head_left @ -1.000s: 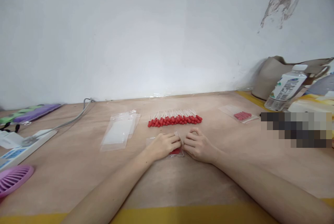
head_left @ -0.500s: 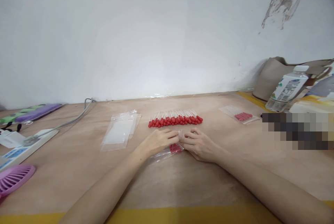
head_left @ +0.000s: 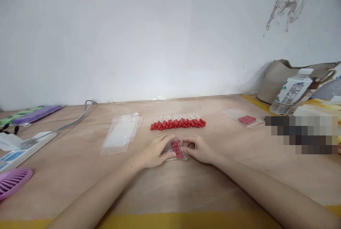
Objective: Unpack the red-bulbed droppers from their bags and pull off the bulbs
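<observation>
Our left hand (head_left: 156, 152) and right hand (head_left: 201, 149) are bare, as are our left forearm (head_left: 102, 190) and right forearm (head_left: 261, 182) out to the edge of our view. Both forearms are slim and smooth in outline, narrowing toward the hands. A single small dark spot (head_left: 131, 166), like a mole, marks our left forearm near the wrist. Our fingers (head_left: 191, 139) are slender, their finer detail too small to make out.

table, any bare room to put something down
Bare: between flat bags and power strip; between the right hand and rightmost clear bag. Crowded: the middle, left hand and held bag near red sticks; the far right, around the bottle.
</observation>
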`<state>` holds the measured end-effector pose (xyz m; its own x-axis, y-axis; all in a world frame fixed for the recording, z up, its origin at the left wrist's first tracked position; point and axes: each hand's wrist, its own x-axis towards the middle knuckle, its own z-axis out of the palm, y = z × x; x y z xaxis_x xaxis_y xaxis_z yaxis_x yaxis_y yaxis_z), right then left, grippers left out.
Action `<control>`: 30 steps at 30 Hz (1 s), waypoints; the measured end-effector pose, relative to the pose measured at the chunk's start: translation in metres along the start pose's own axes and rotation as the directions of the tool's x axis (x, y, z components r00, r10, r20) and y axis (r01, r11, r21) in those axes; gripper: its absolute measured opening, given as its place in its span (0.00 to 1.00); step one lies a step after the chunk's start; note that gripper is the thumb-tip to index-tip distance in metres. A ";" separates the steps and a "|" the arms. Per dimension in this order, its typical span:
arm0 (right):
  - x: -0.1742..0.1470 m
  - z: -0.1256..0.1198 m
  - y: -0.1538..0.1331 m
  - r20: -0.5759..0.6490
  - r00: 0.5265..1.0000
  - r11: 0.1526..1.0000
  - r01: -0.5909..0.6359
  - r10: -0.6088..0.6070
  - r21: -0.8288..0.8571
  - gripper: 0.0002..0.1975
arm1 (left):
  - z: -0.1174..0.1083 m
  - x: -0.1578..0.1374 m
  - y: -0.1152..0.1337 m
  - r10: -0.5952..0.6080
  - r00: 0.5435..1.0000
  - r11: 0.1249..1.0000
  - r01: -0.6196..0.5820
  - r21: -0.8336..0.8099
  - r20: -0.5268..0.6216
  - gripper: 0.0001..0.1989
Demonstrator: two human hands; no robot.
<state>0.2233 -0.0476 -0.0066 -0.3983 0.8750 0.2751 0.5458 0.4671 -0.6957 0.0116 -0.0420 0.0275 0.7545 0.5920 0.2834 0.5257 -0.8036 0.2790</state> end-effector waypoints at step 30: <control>0.002 0.005 -0.006 -0.023 0.998 0.983 -0.062 0.067 0.172 0.09 | 0.018 -0.019 -0.007 -0.137 0.990 0.971 0.125 -0.203 -0.045 0.24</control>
<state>0.2157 -0.0494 -0.0047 -0.3441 0.9068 0.2433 0.4342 0.3835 -0.8151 0.0010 -0.0489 0.0042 0.6568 0.6985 0.2840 0.5252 -0.6941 0.4924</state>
